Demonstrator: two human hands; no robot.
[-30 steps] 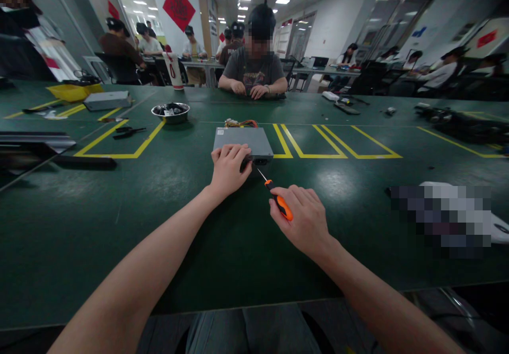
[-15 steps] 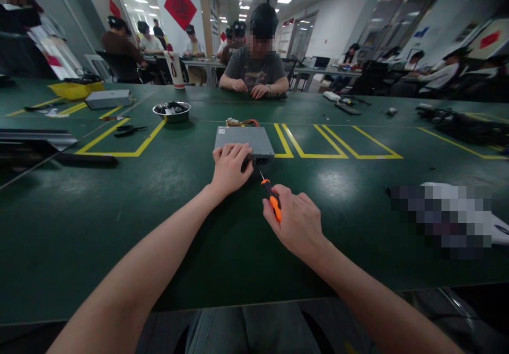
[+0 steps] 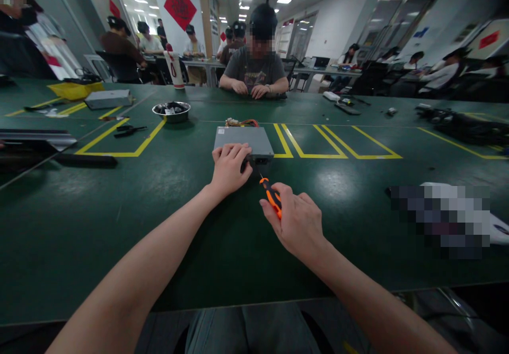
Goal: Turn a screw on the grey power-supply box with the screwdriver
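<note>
A flat grey metal box (image 3: 248, 138) with coloured wires at its far end lies on the green table (image 3: 119, 211). My left hand (image 3: 229, 168) rests on its near left corner, fingers curled over the edge. My right hand (image 3: 296, 220) is closed round an orange-handled screwdriver (image 3: 271, 196). The screwdriver's thin tip points at the near face of the box, close to my left fingers.
A steel bowl (image 3: 171, 111) of small parts and black pliers (image 3: 129, 130) lie at the left inside yellow floor-tape lines. Another grey box (image 3: 108, 98) and a yellow tray (image 3: 75, 89) sit further left. A person (image 3: 254, 62) sits opposite. A blurred patch (image 3: 441, 219) lies at the right.
My right hand has shifted left and toward the box, bringing the screwdriver tip up to its near face. My left hand stays on the box.
</note>
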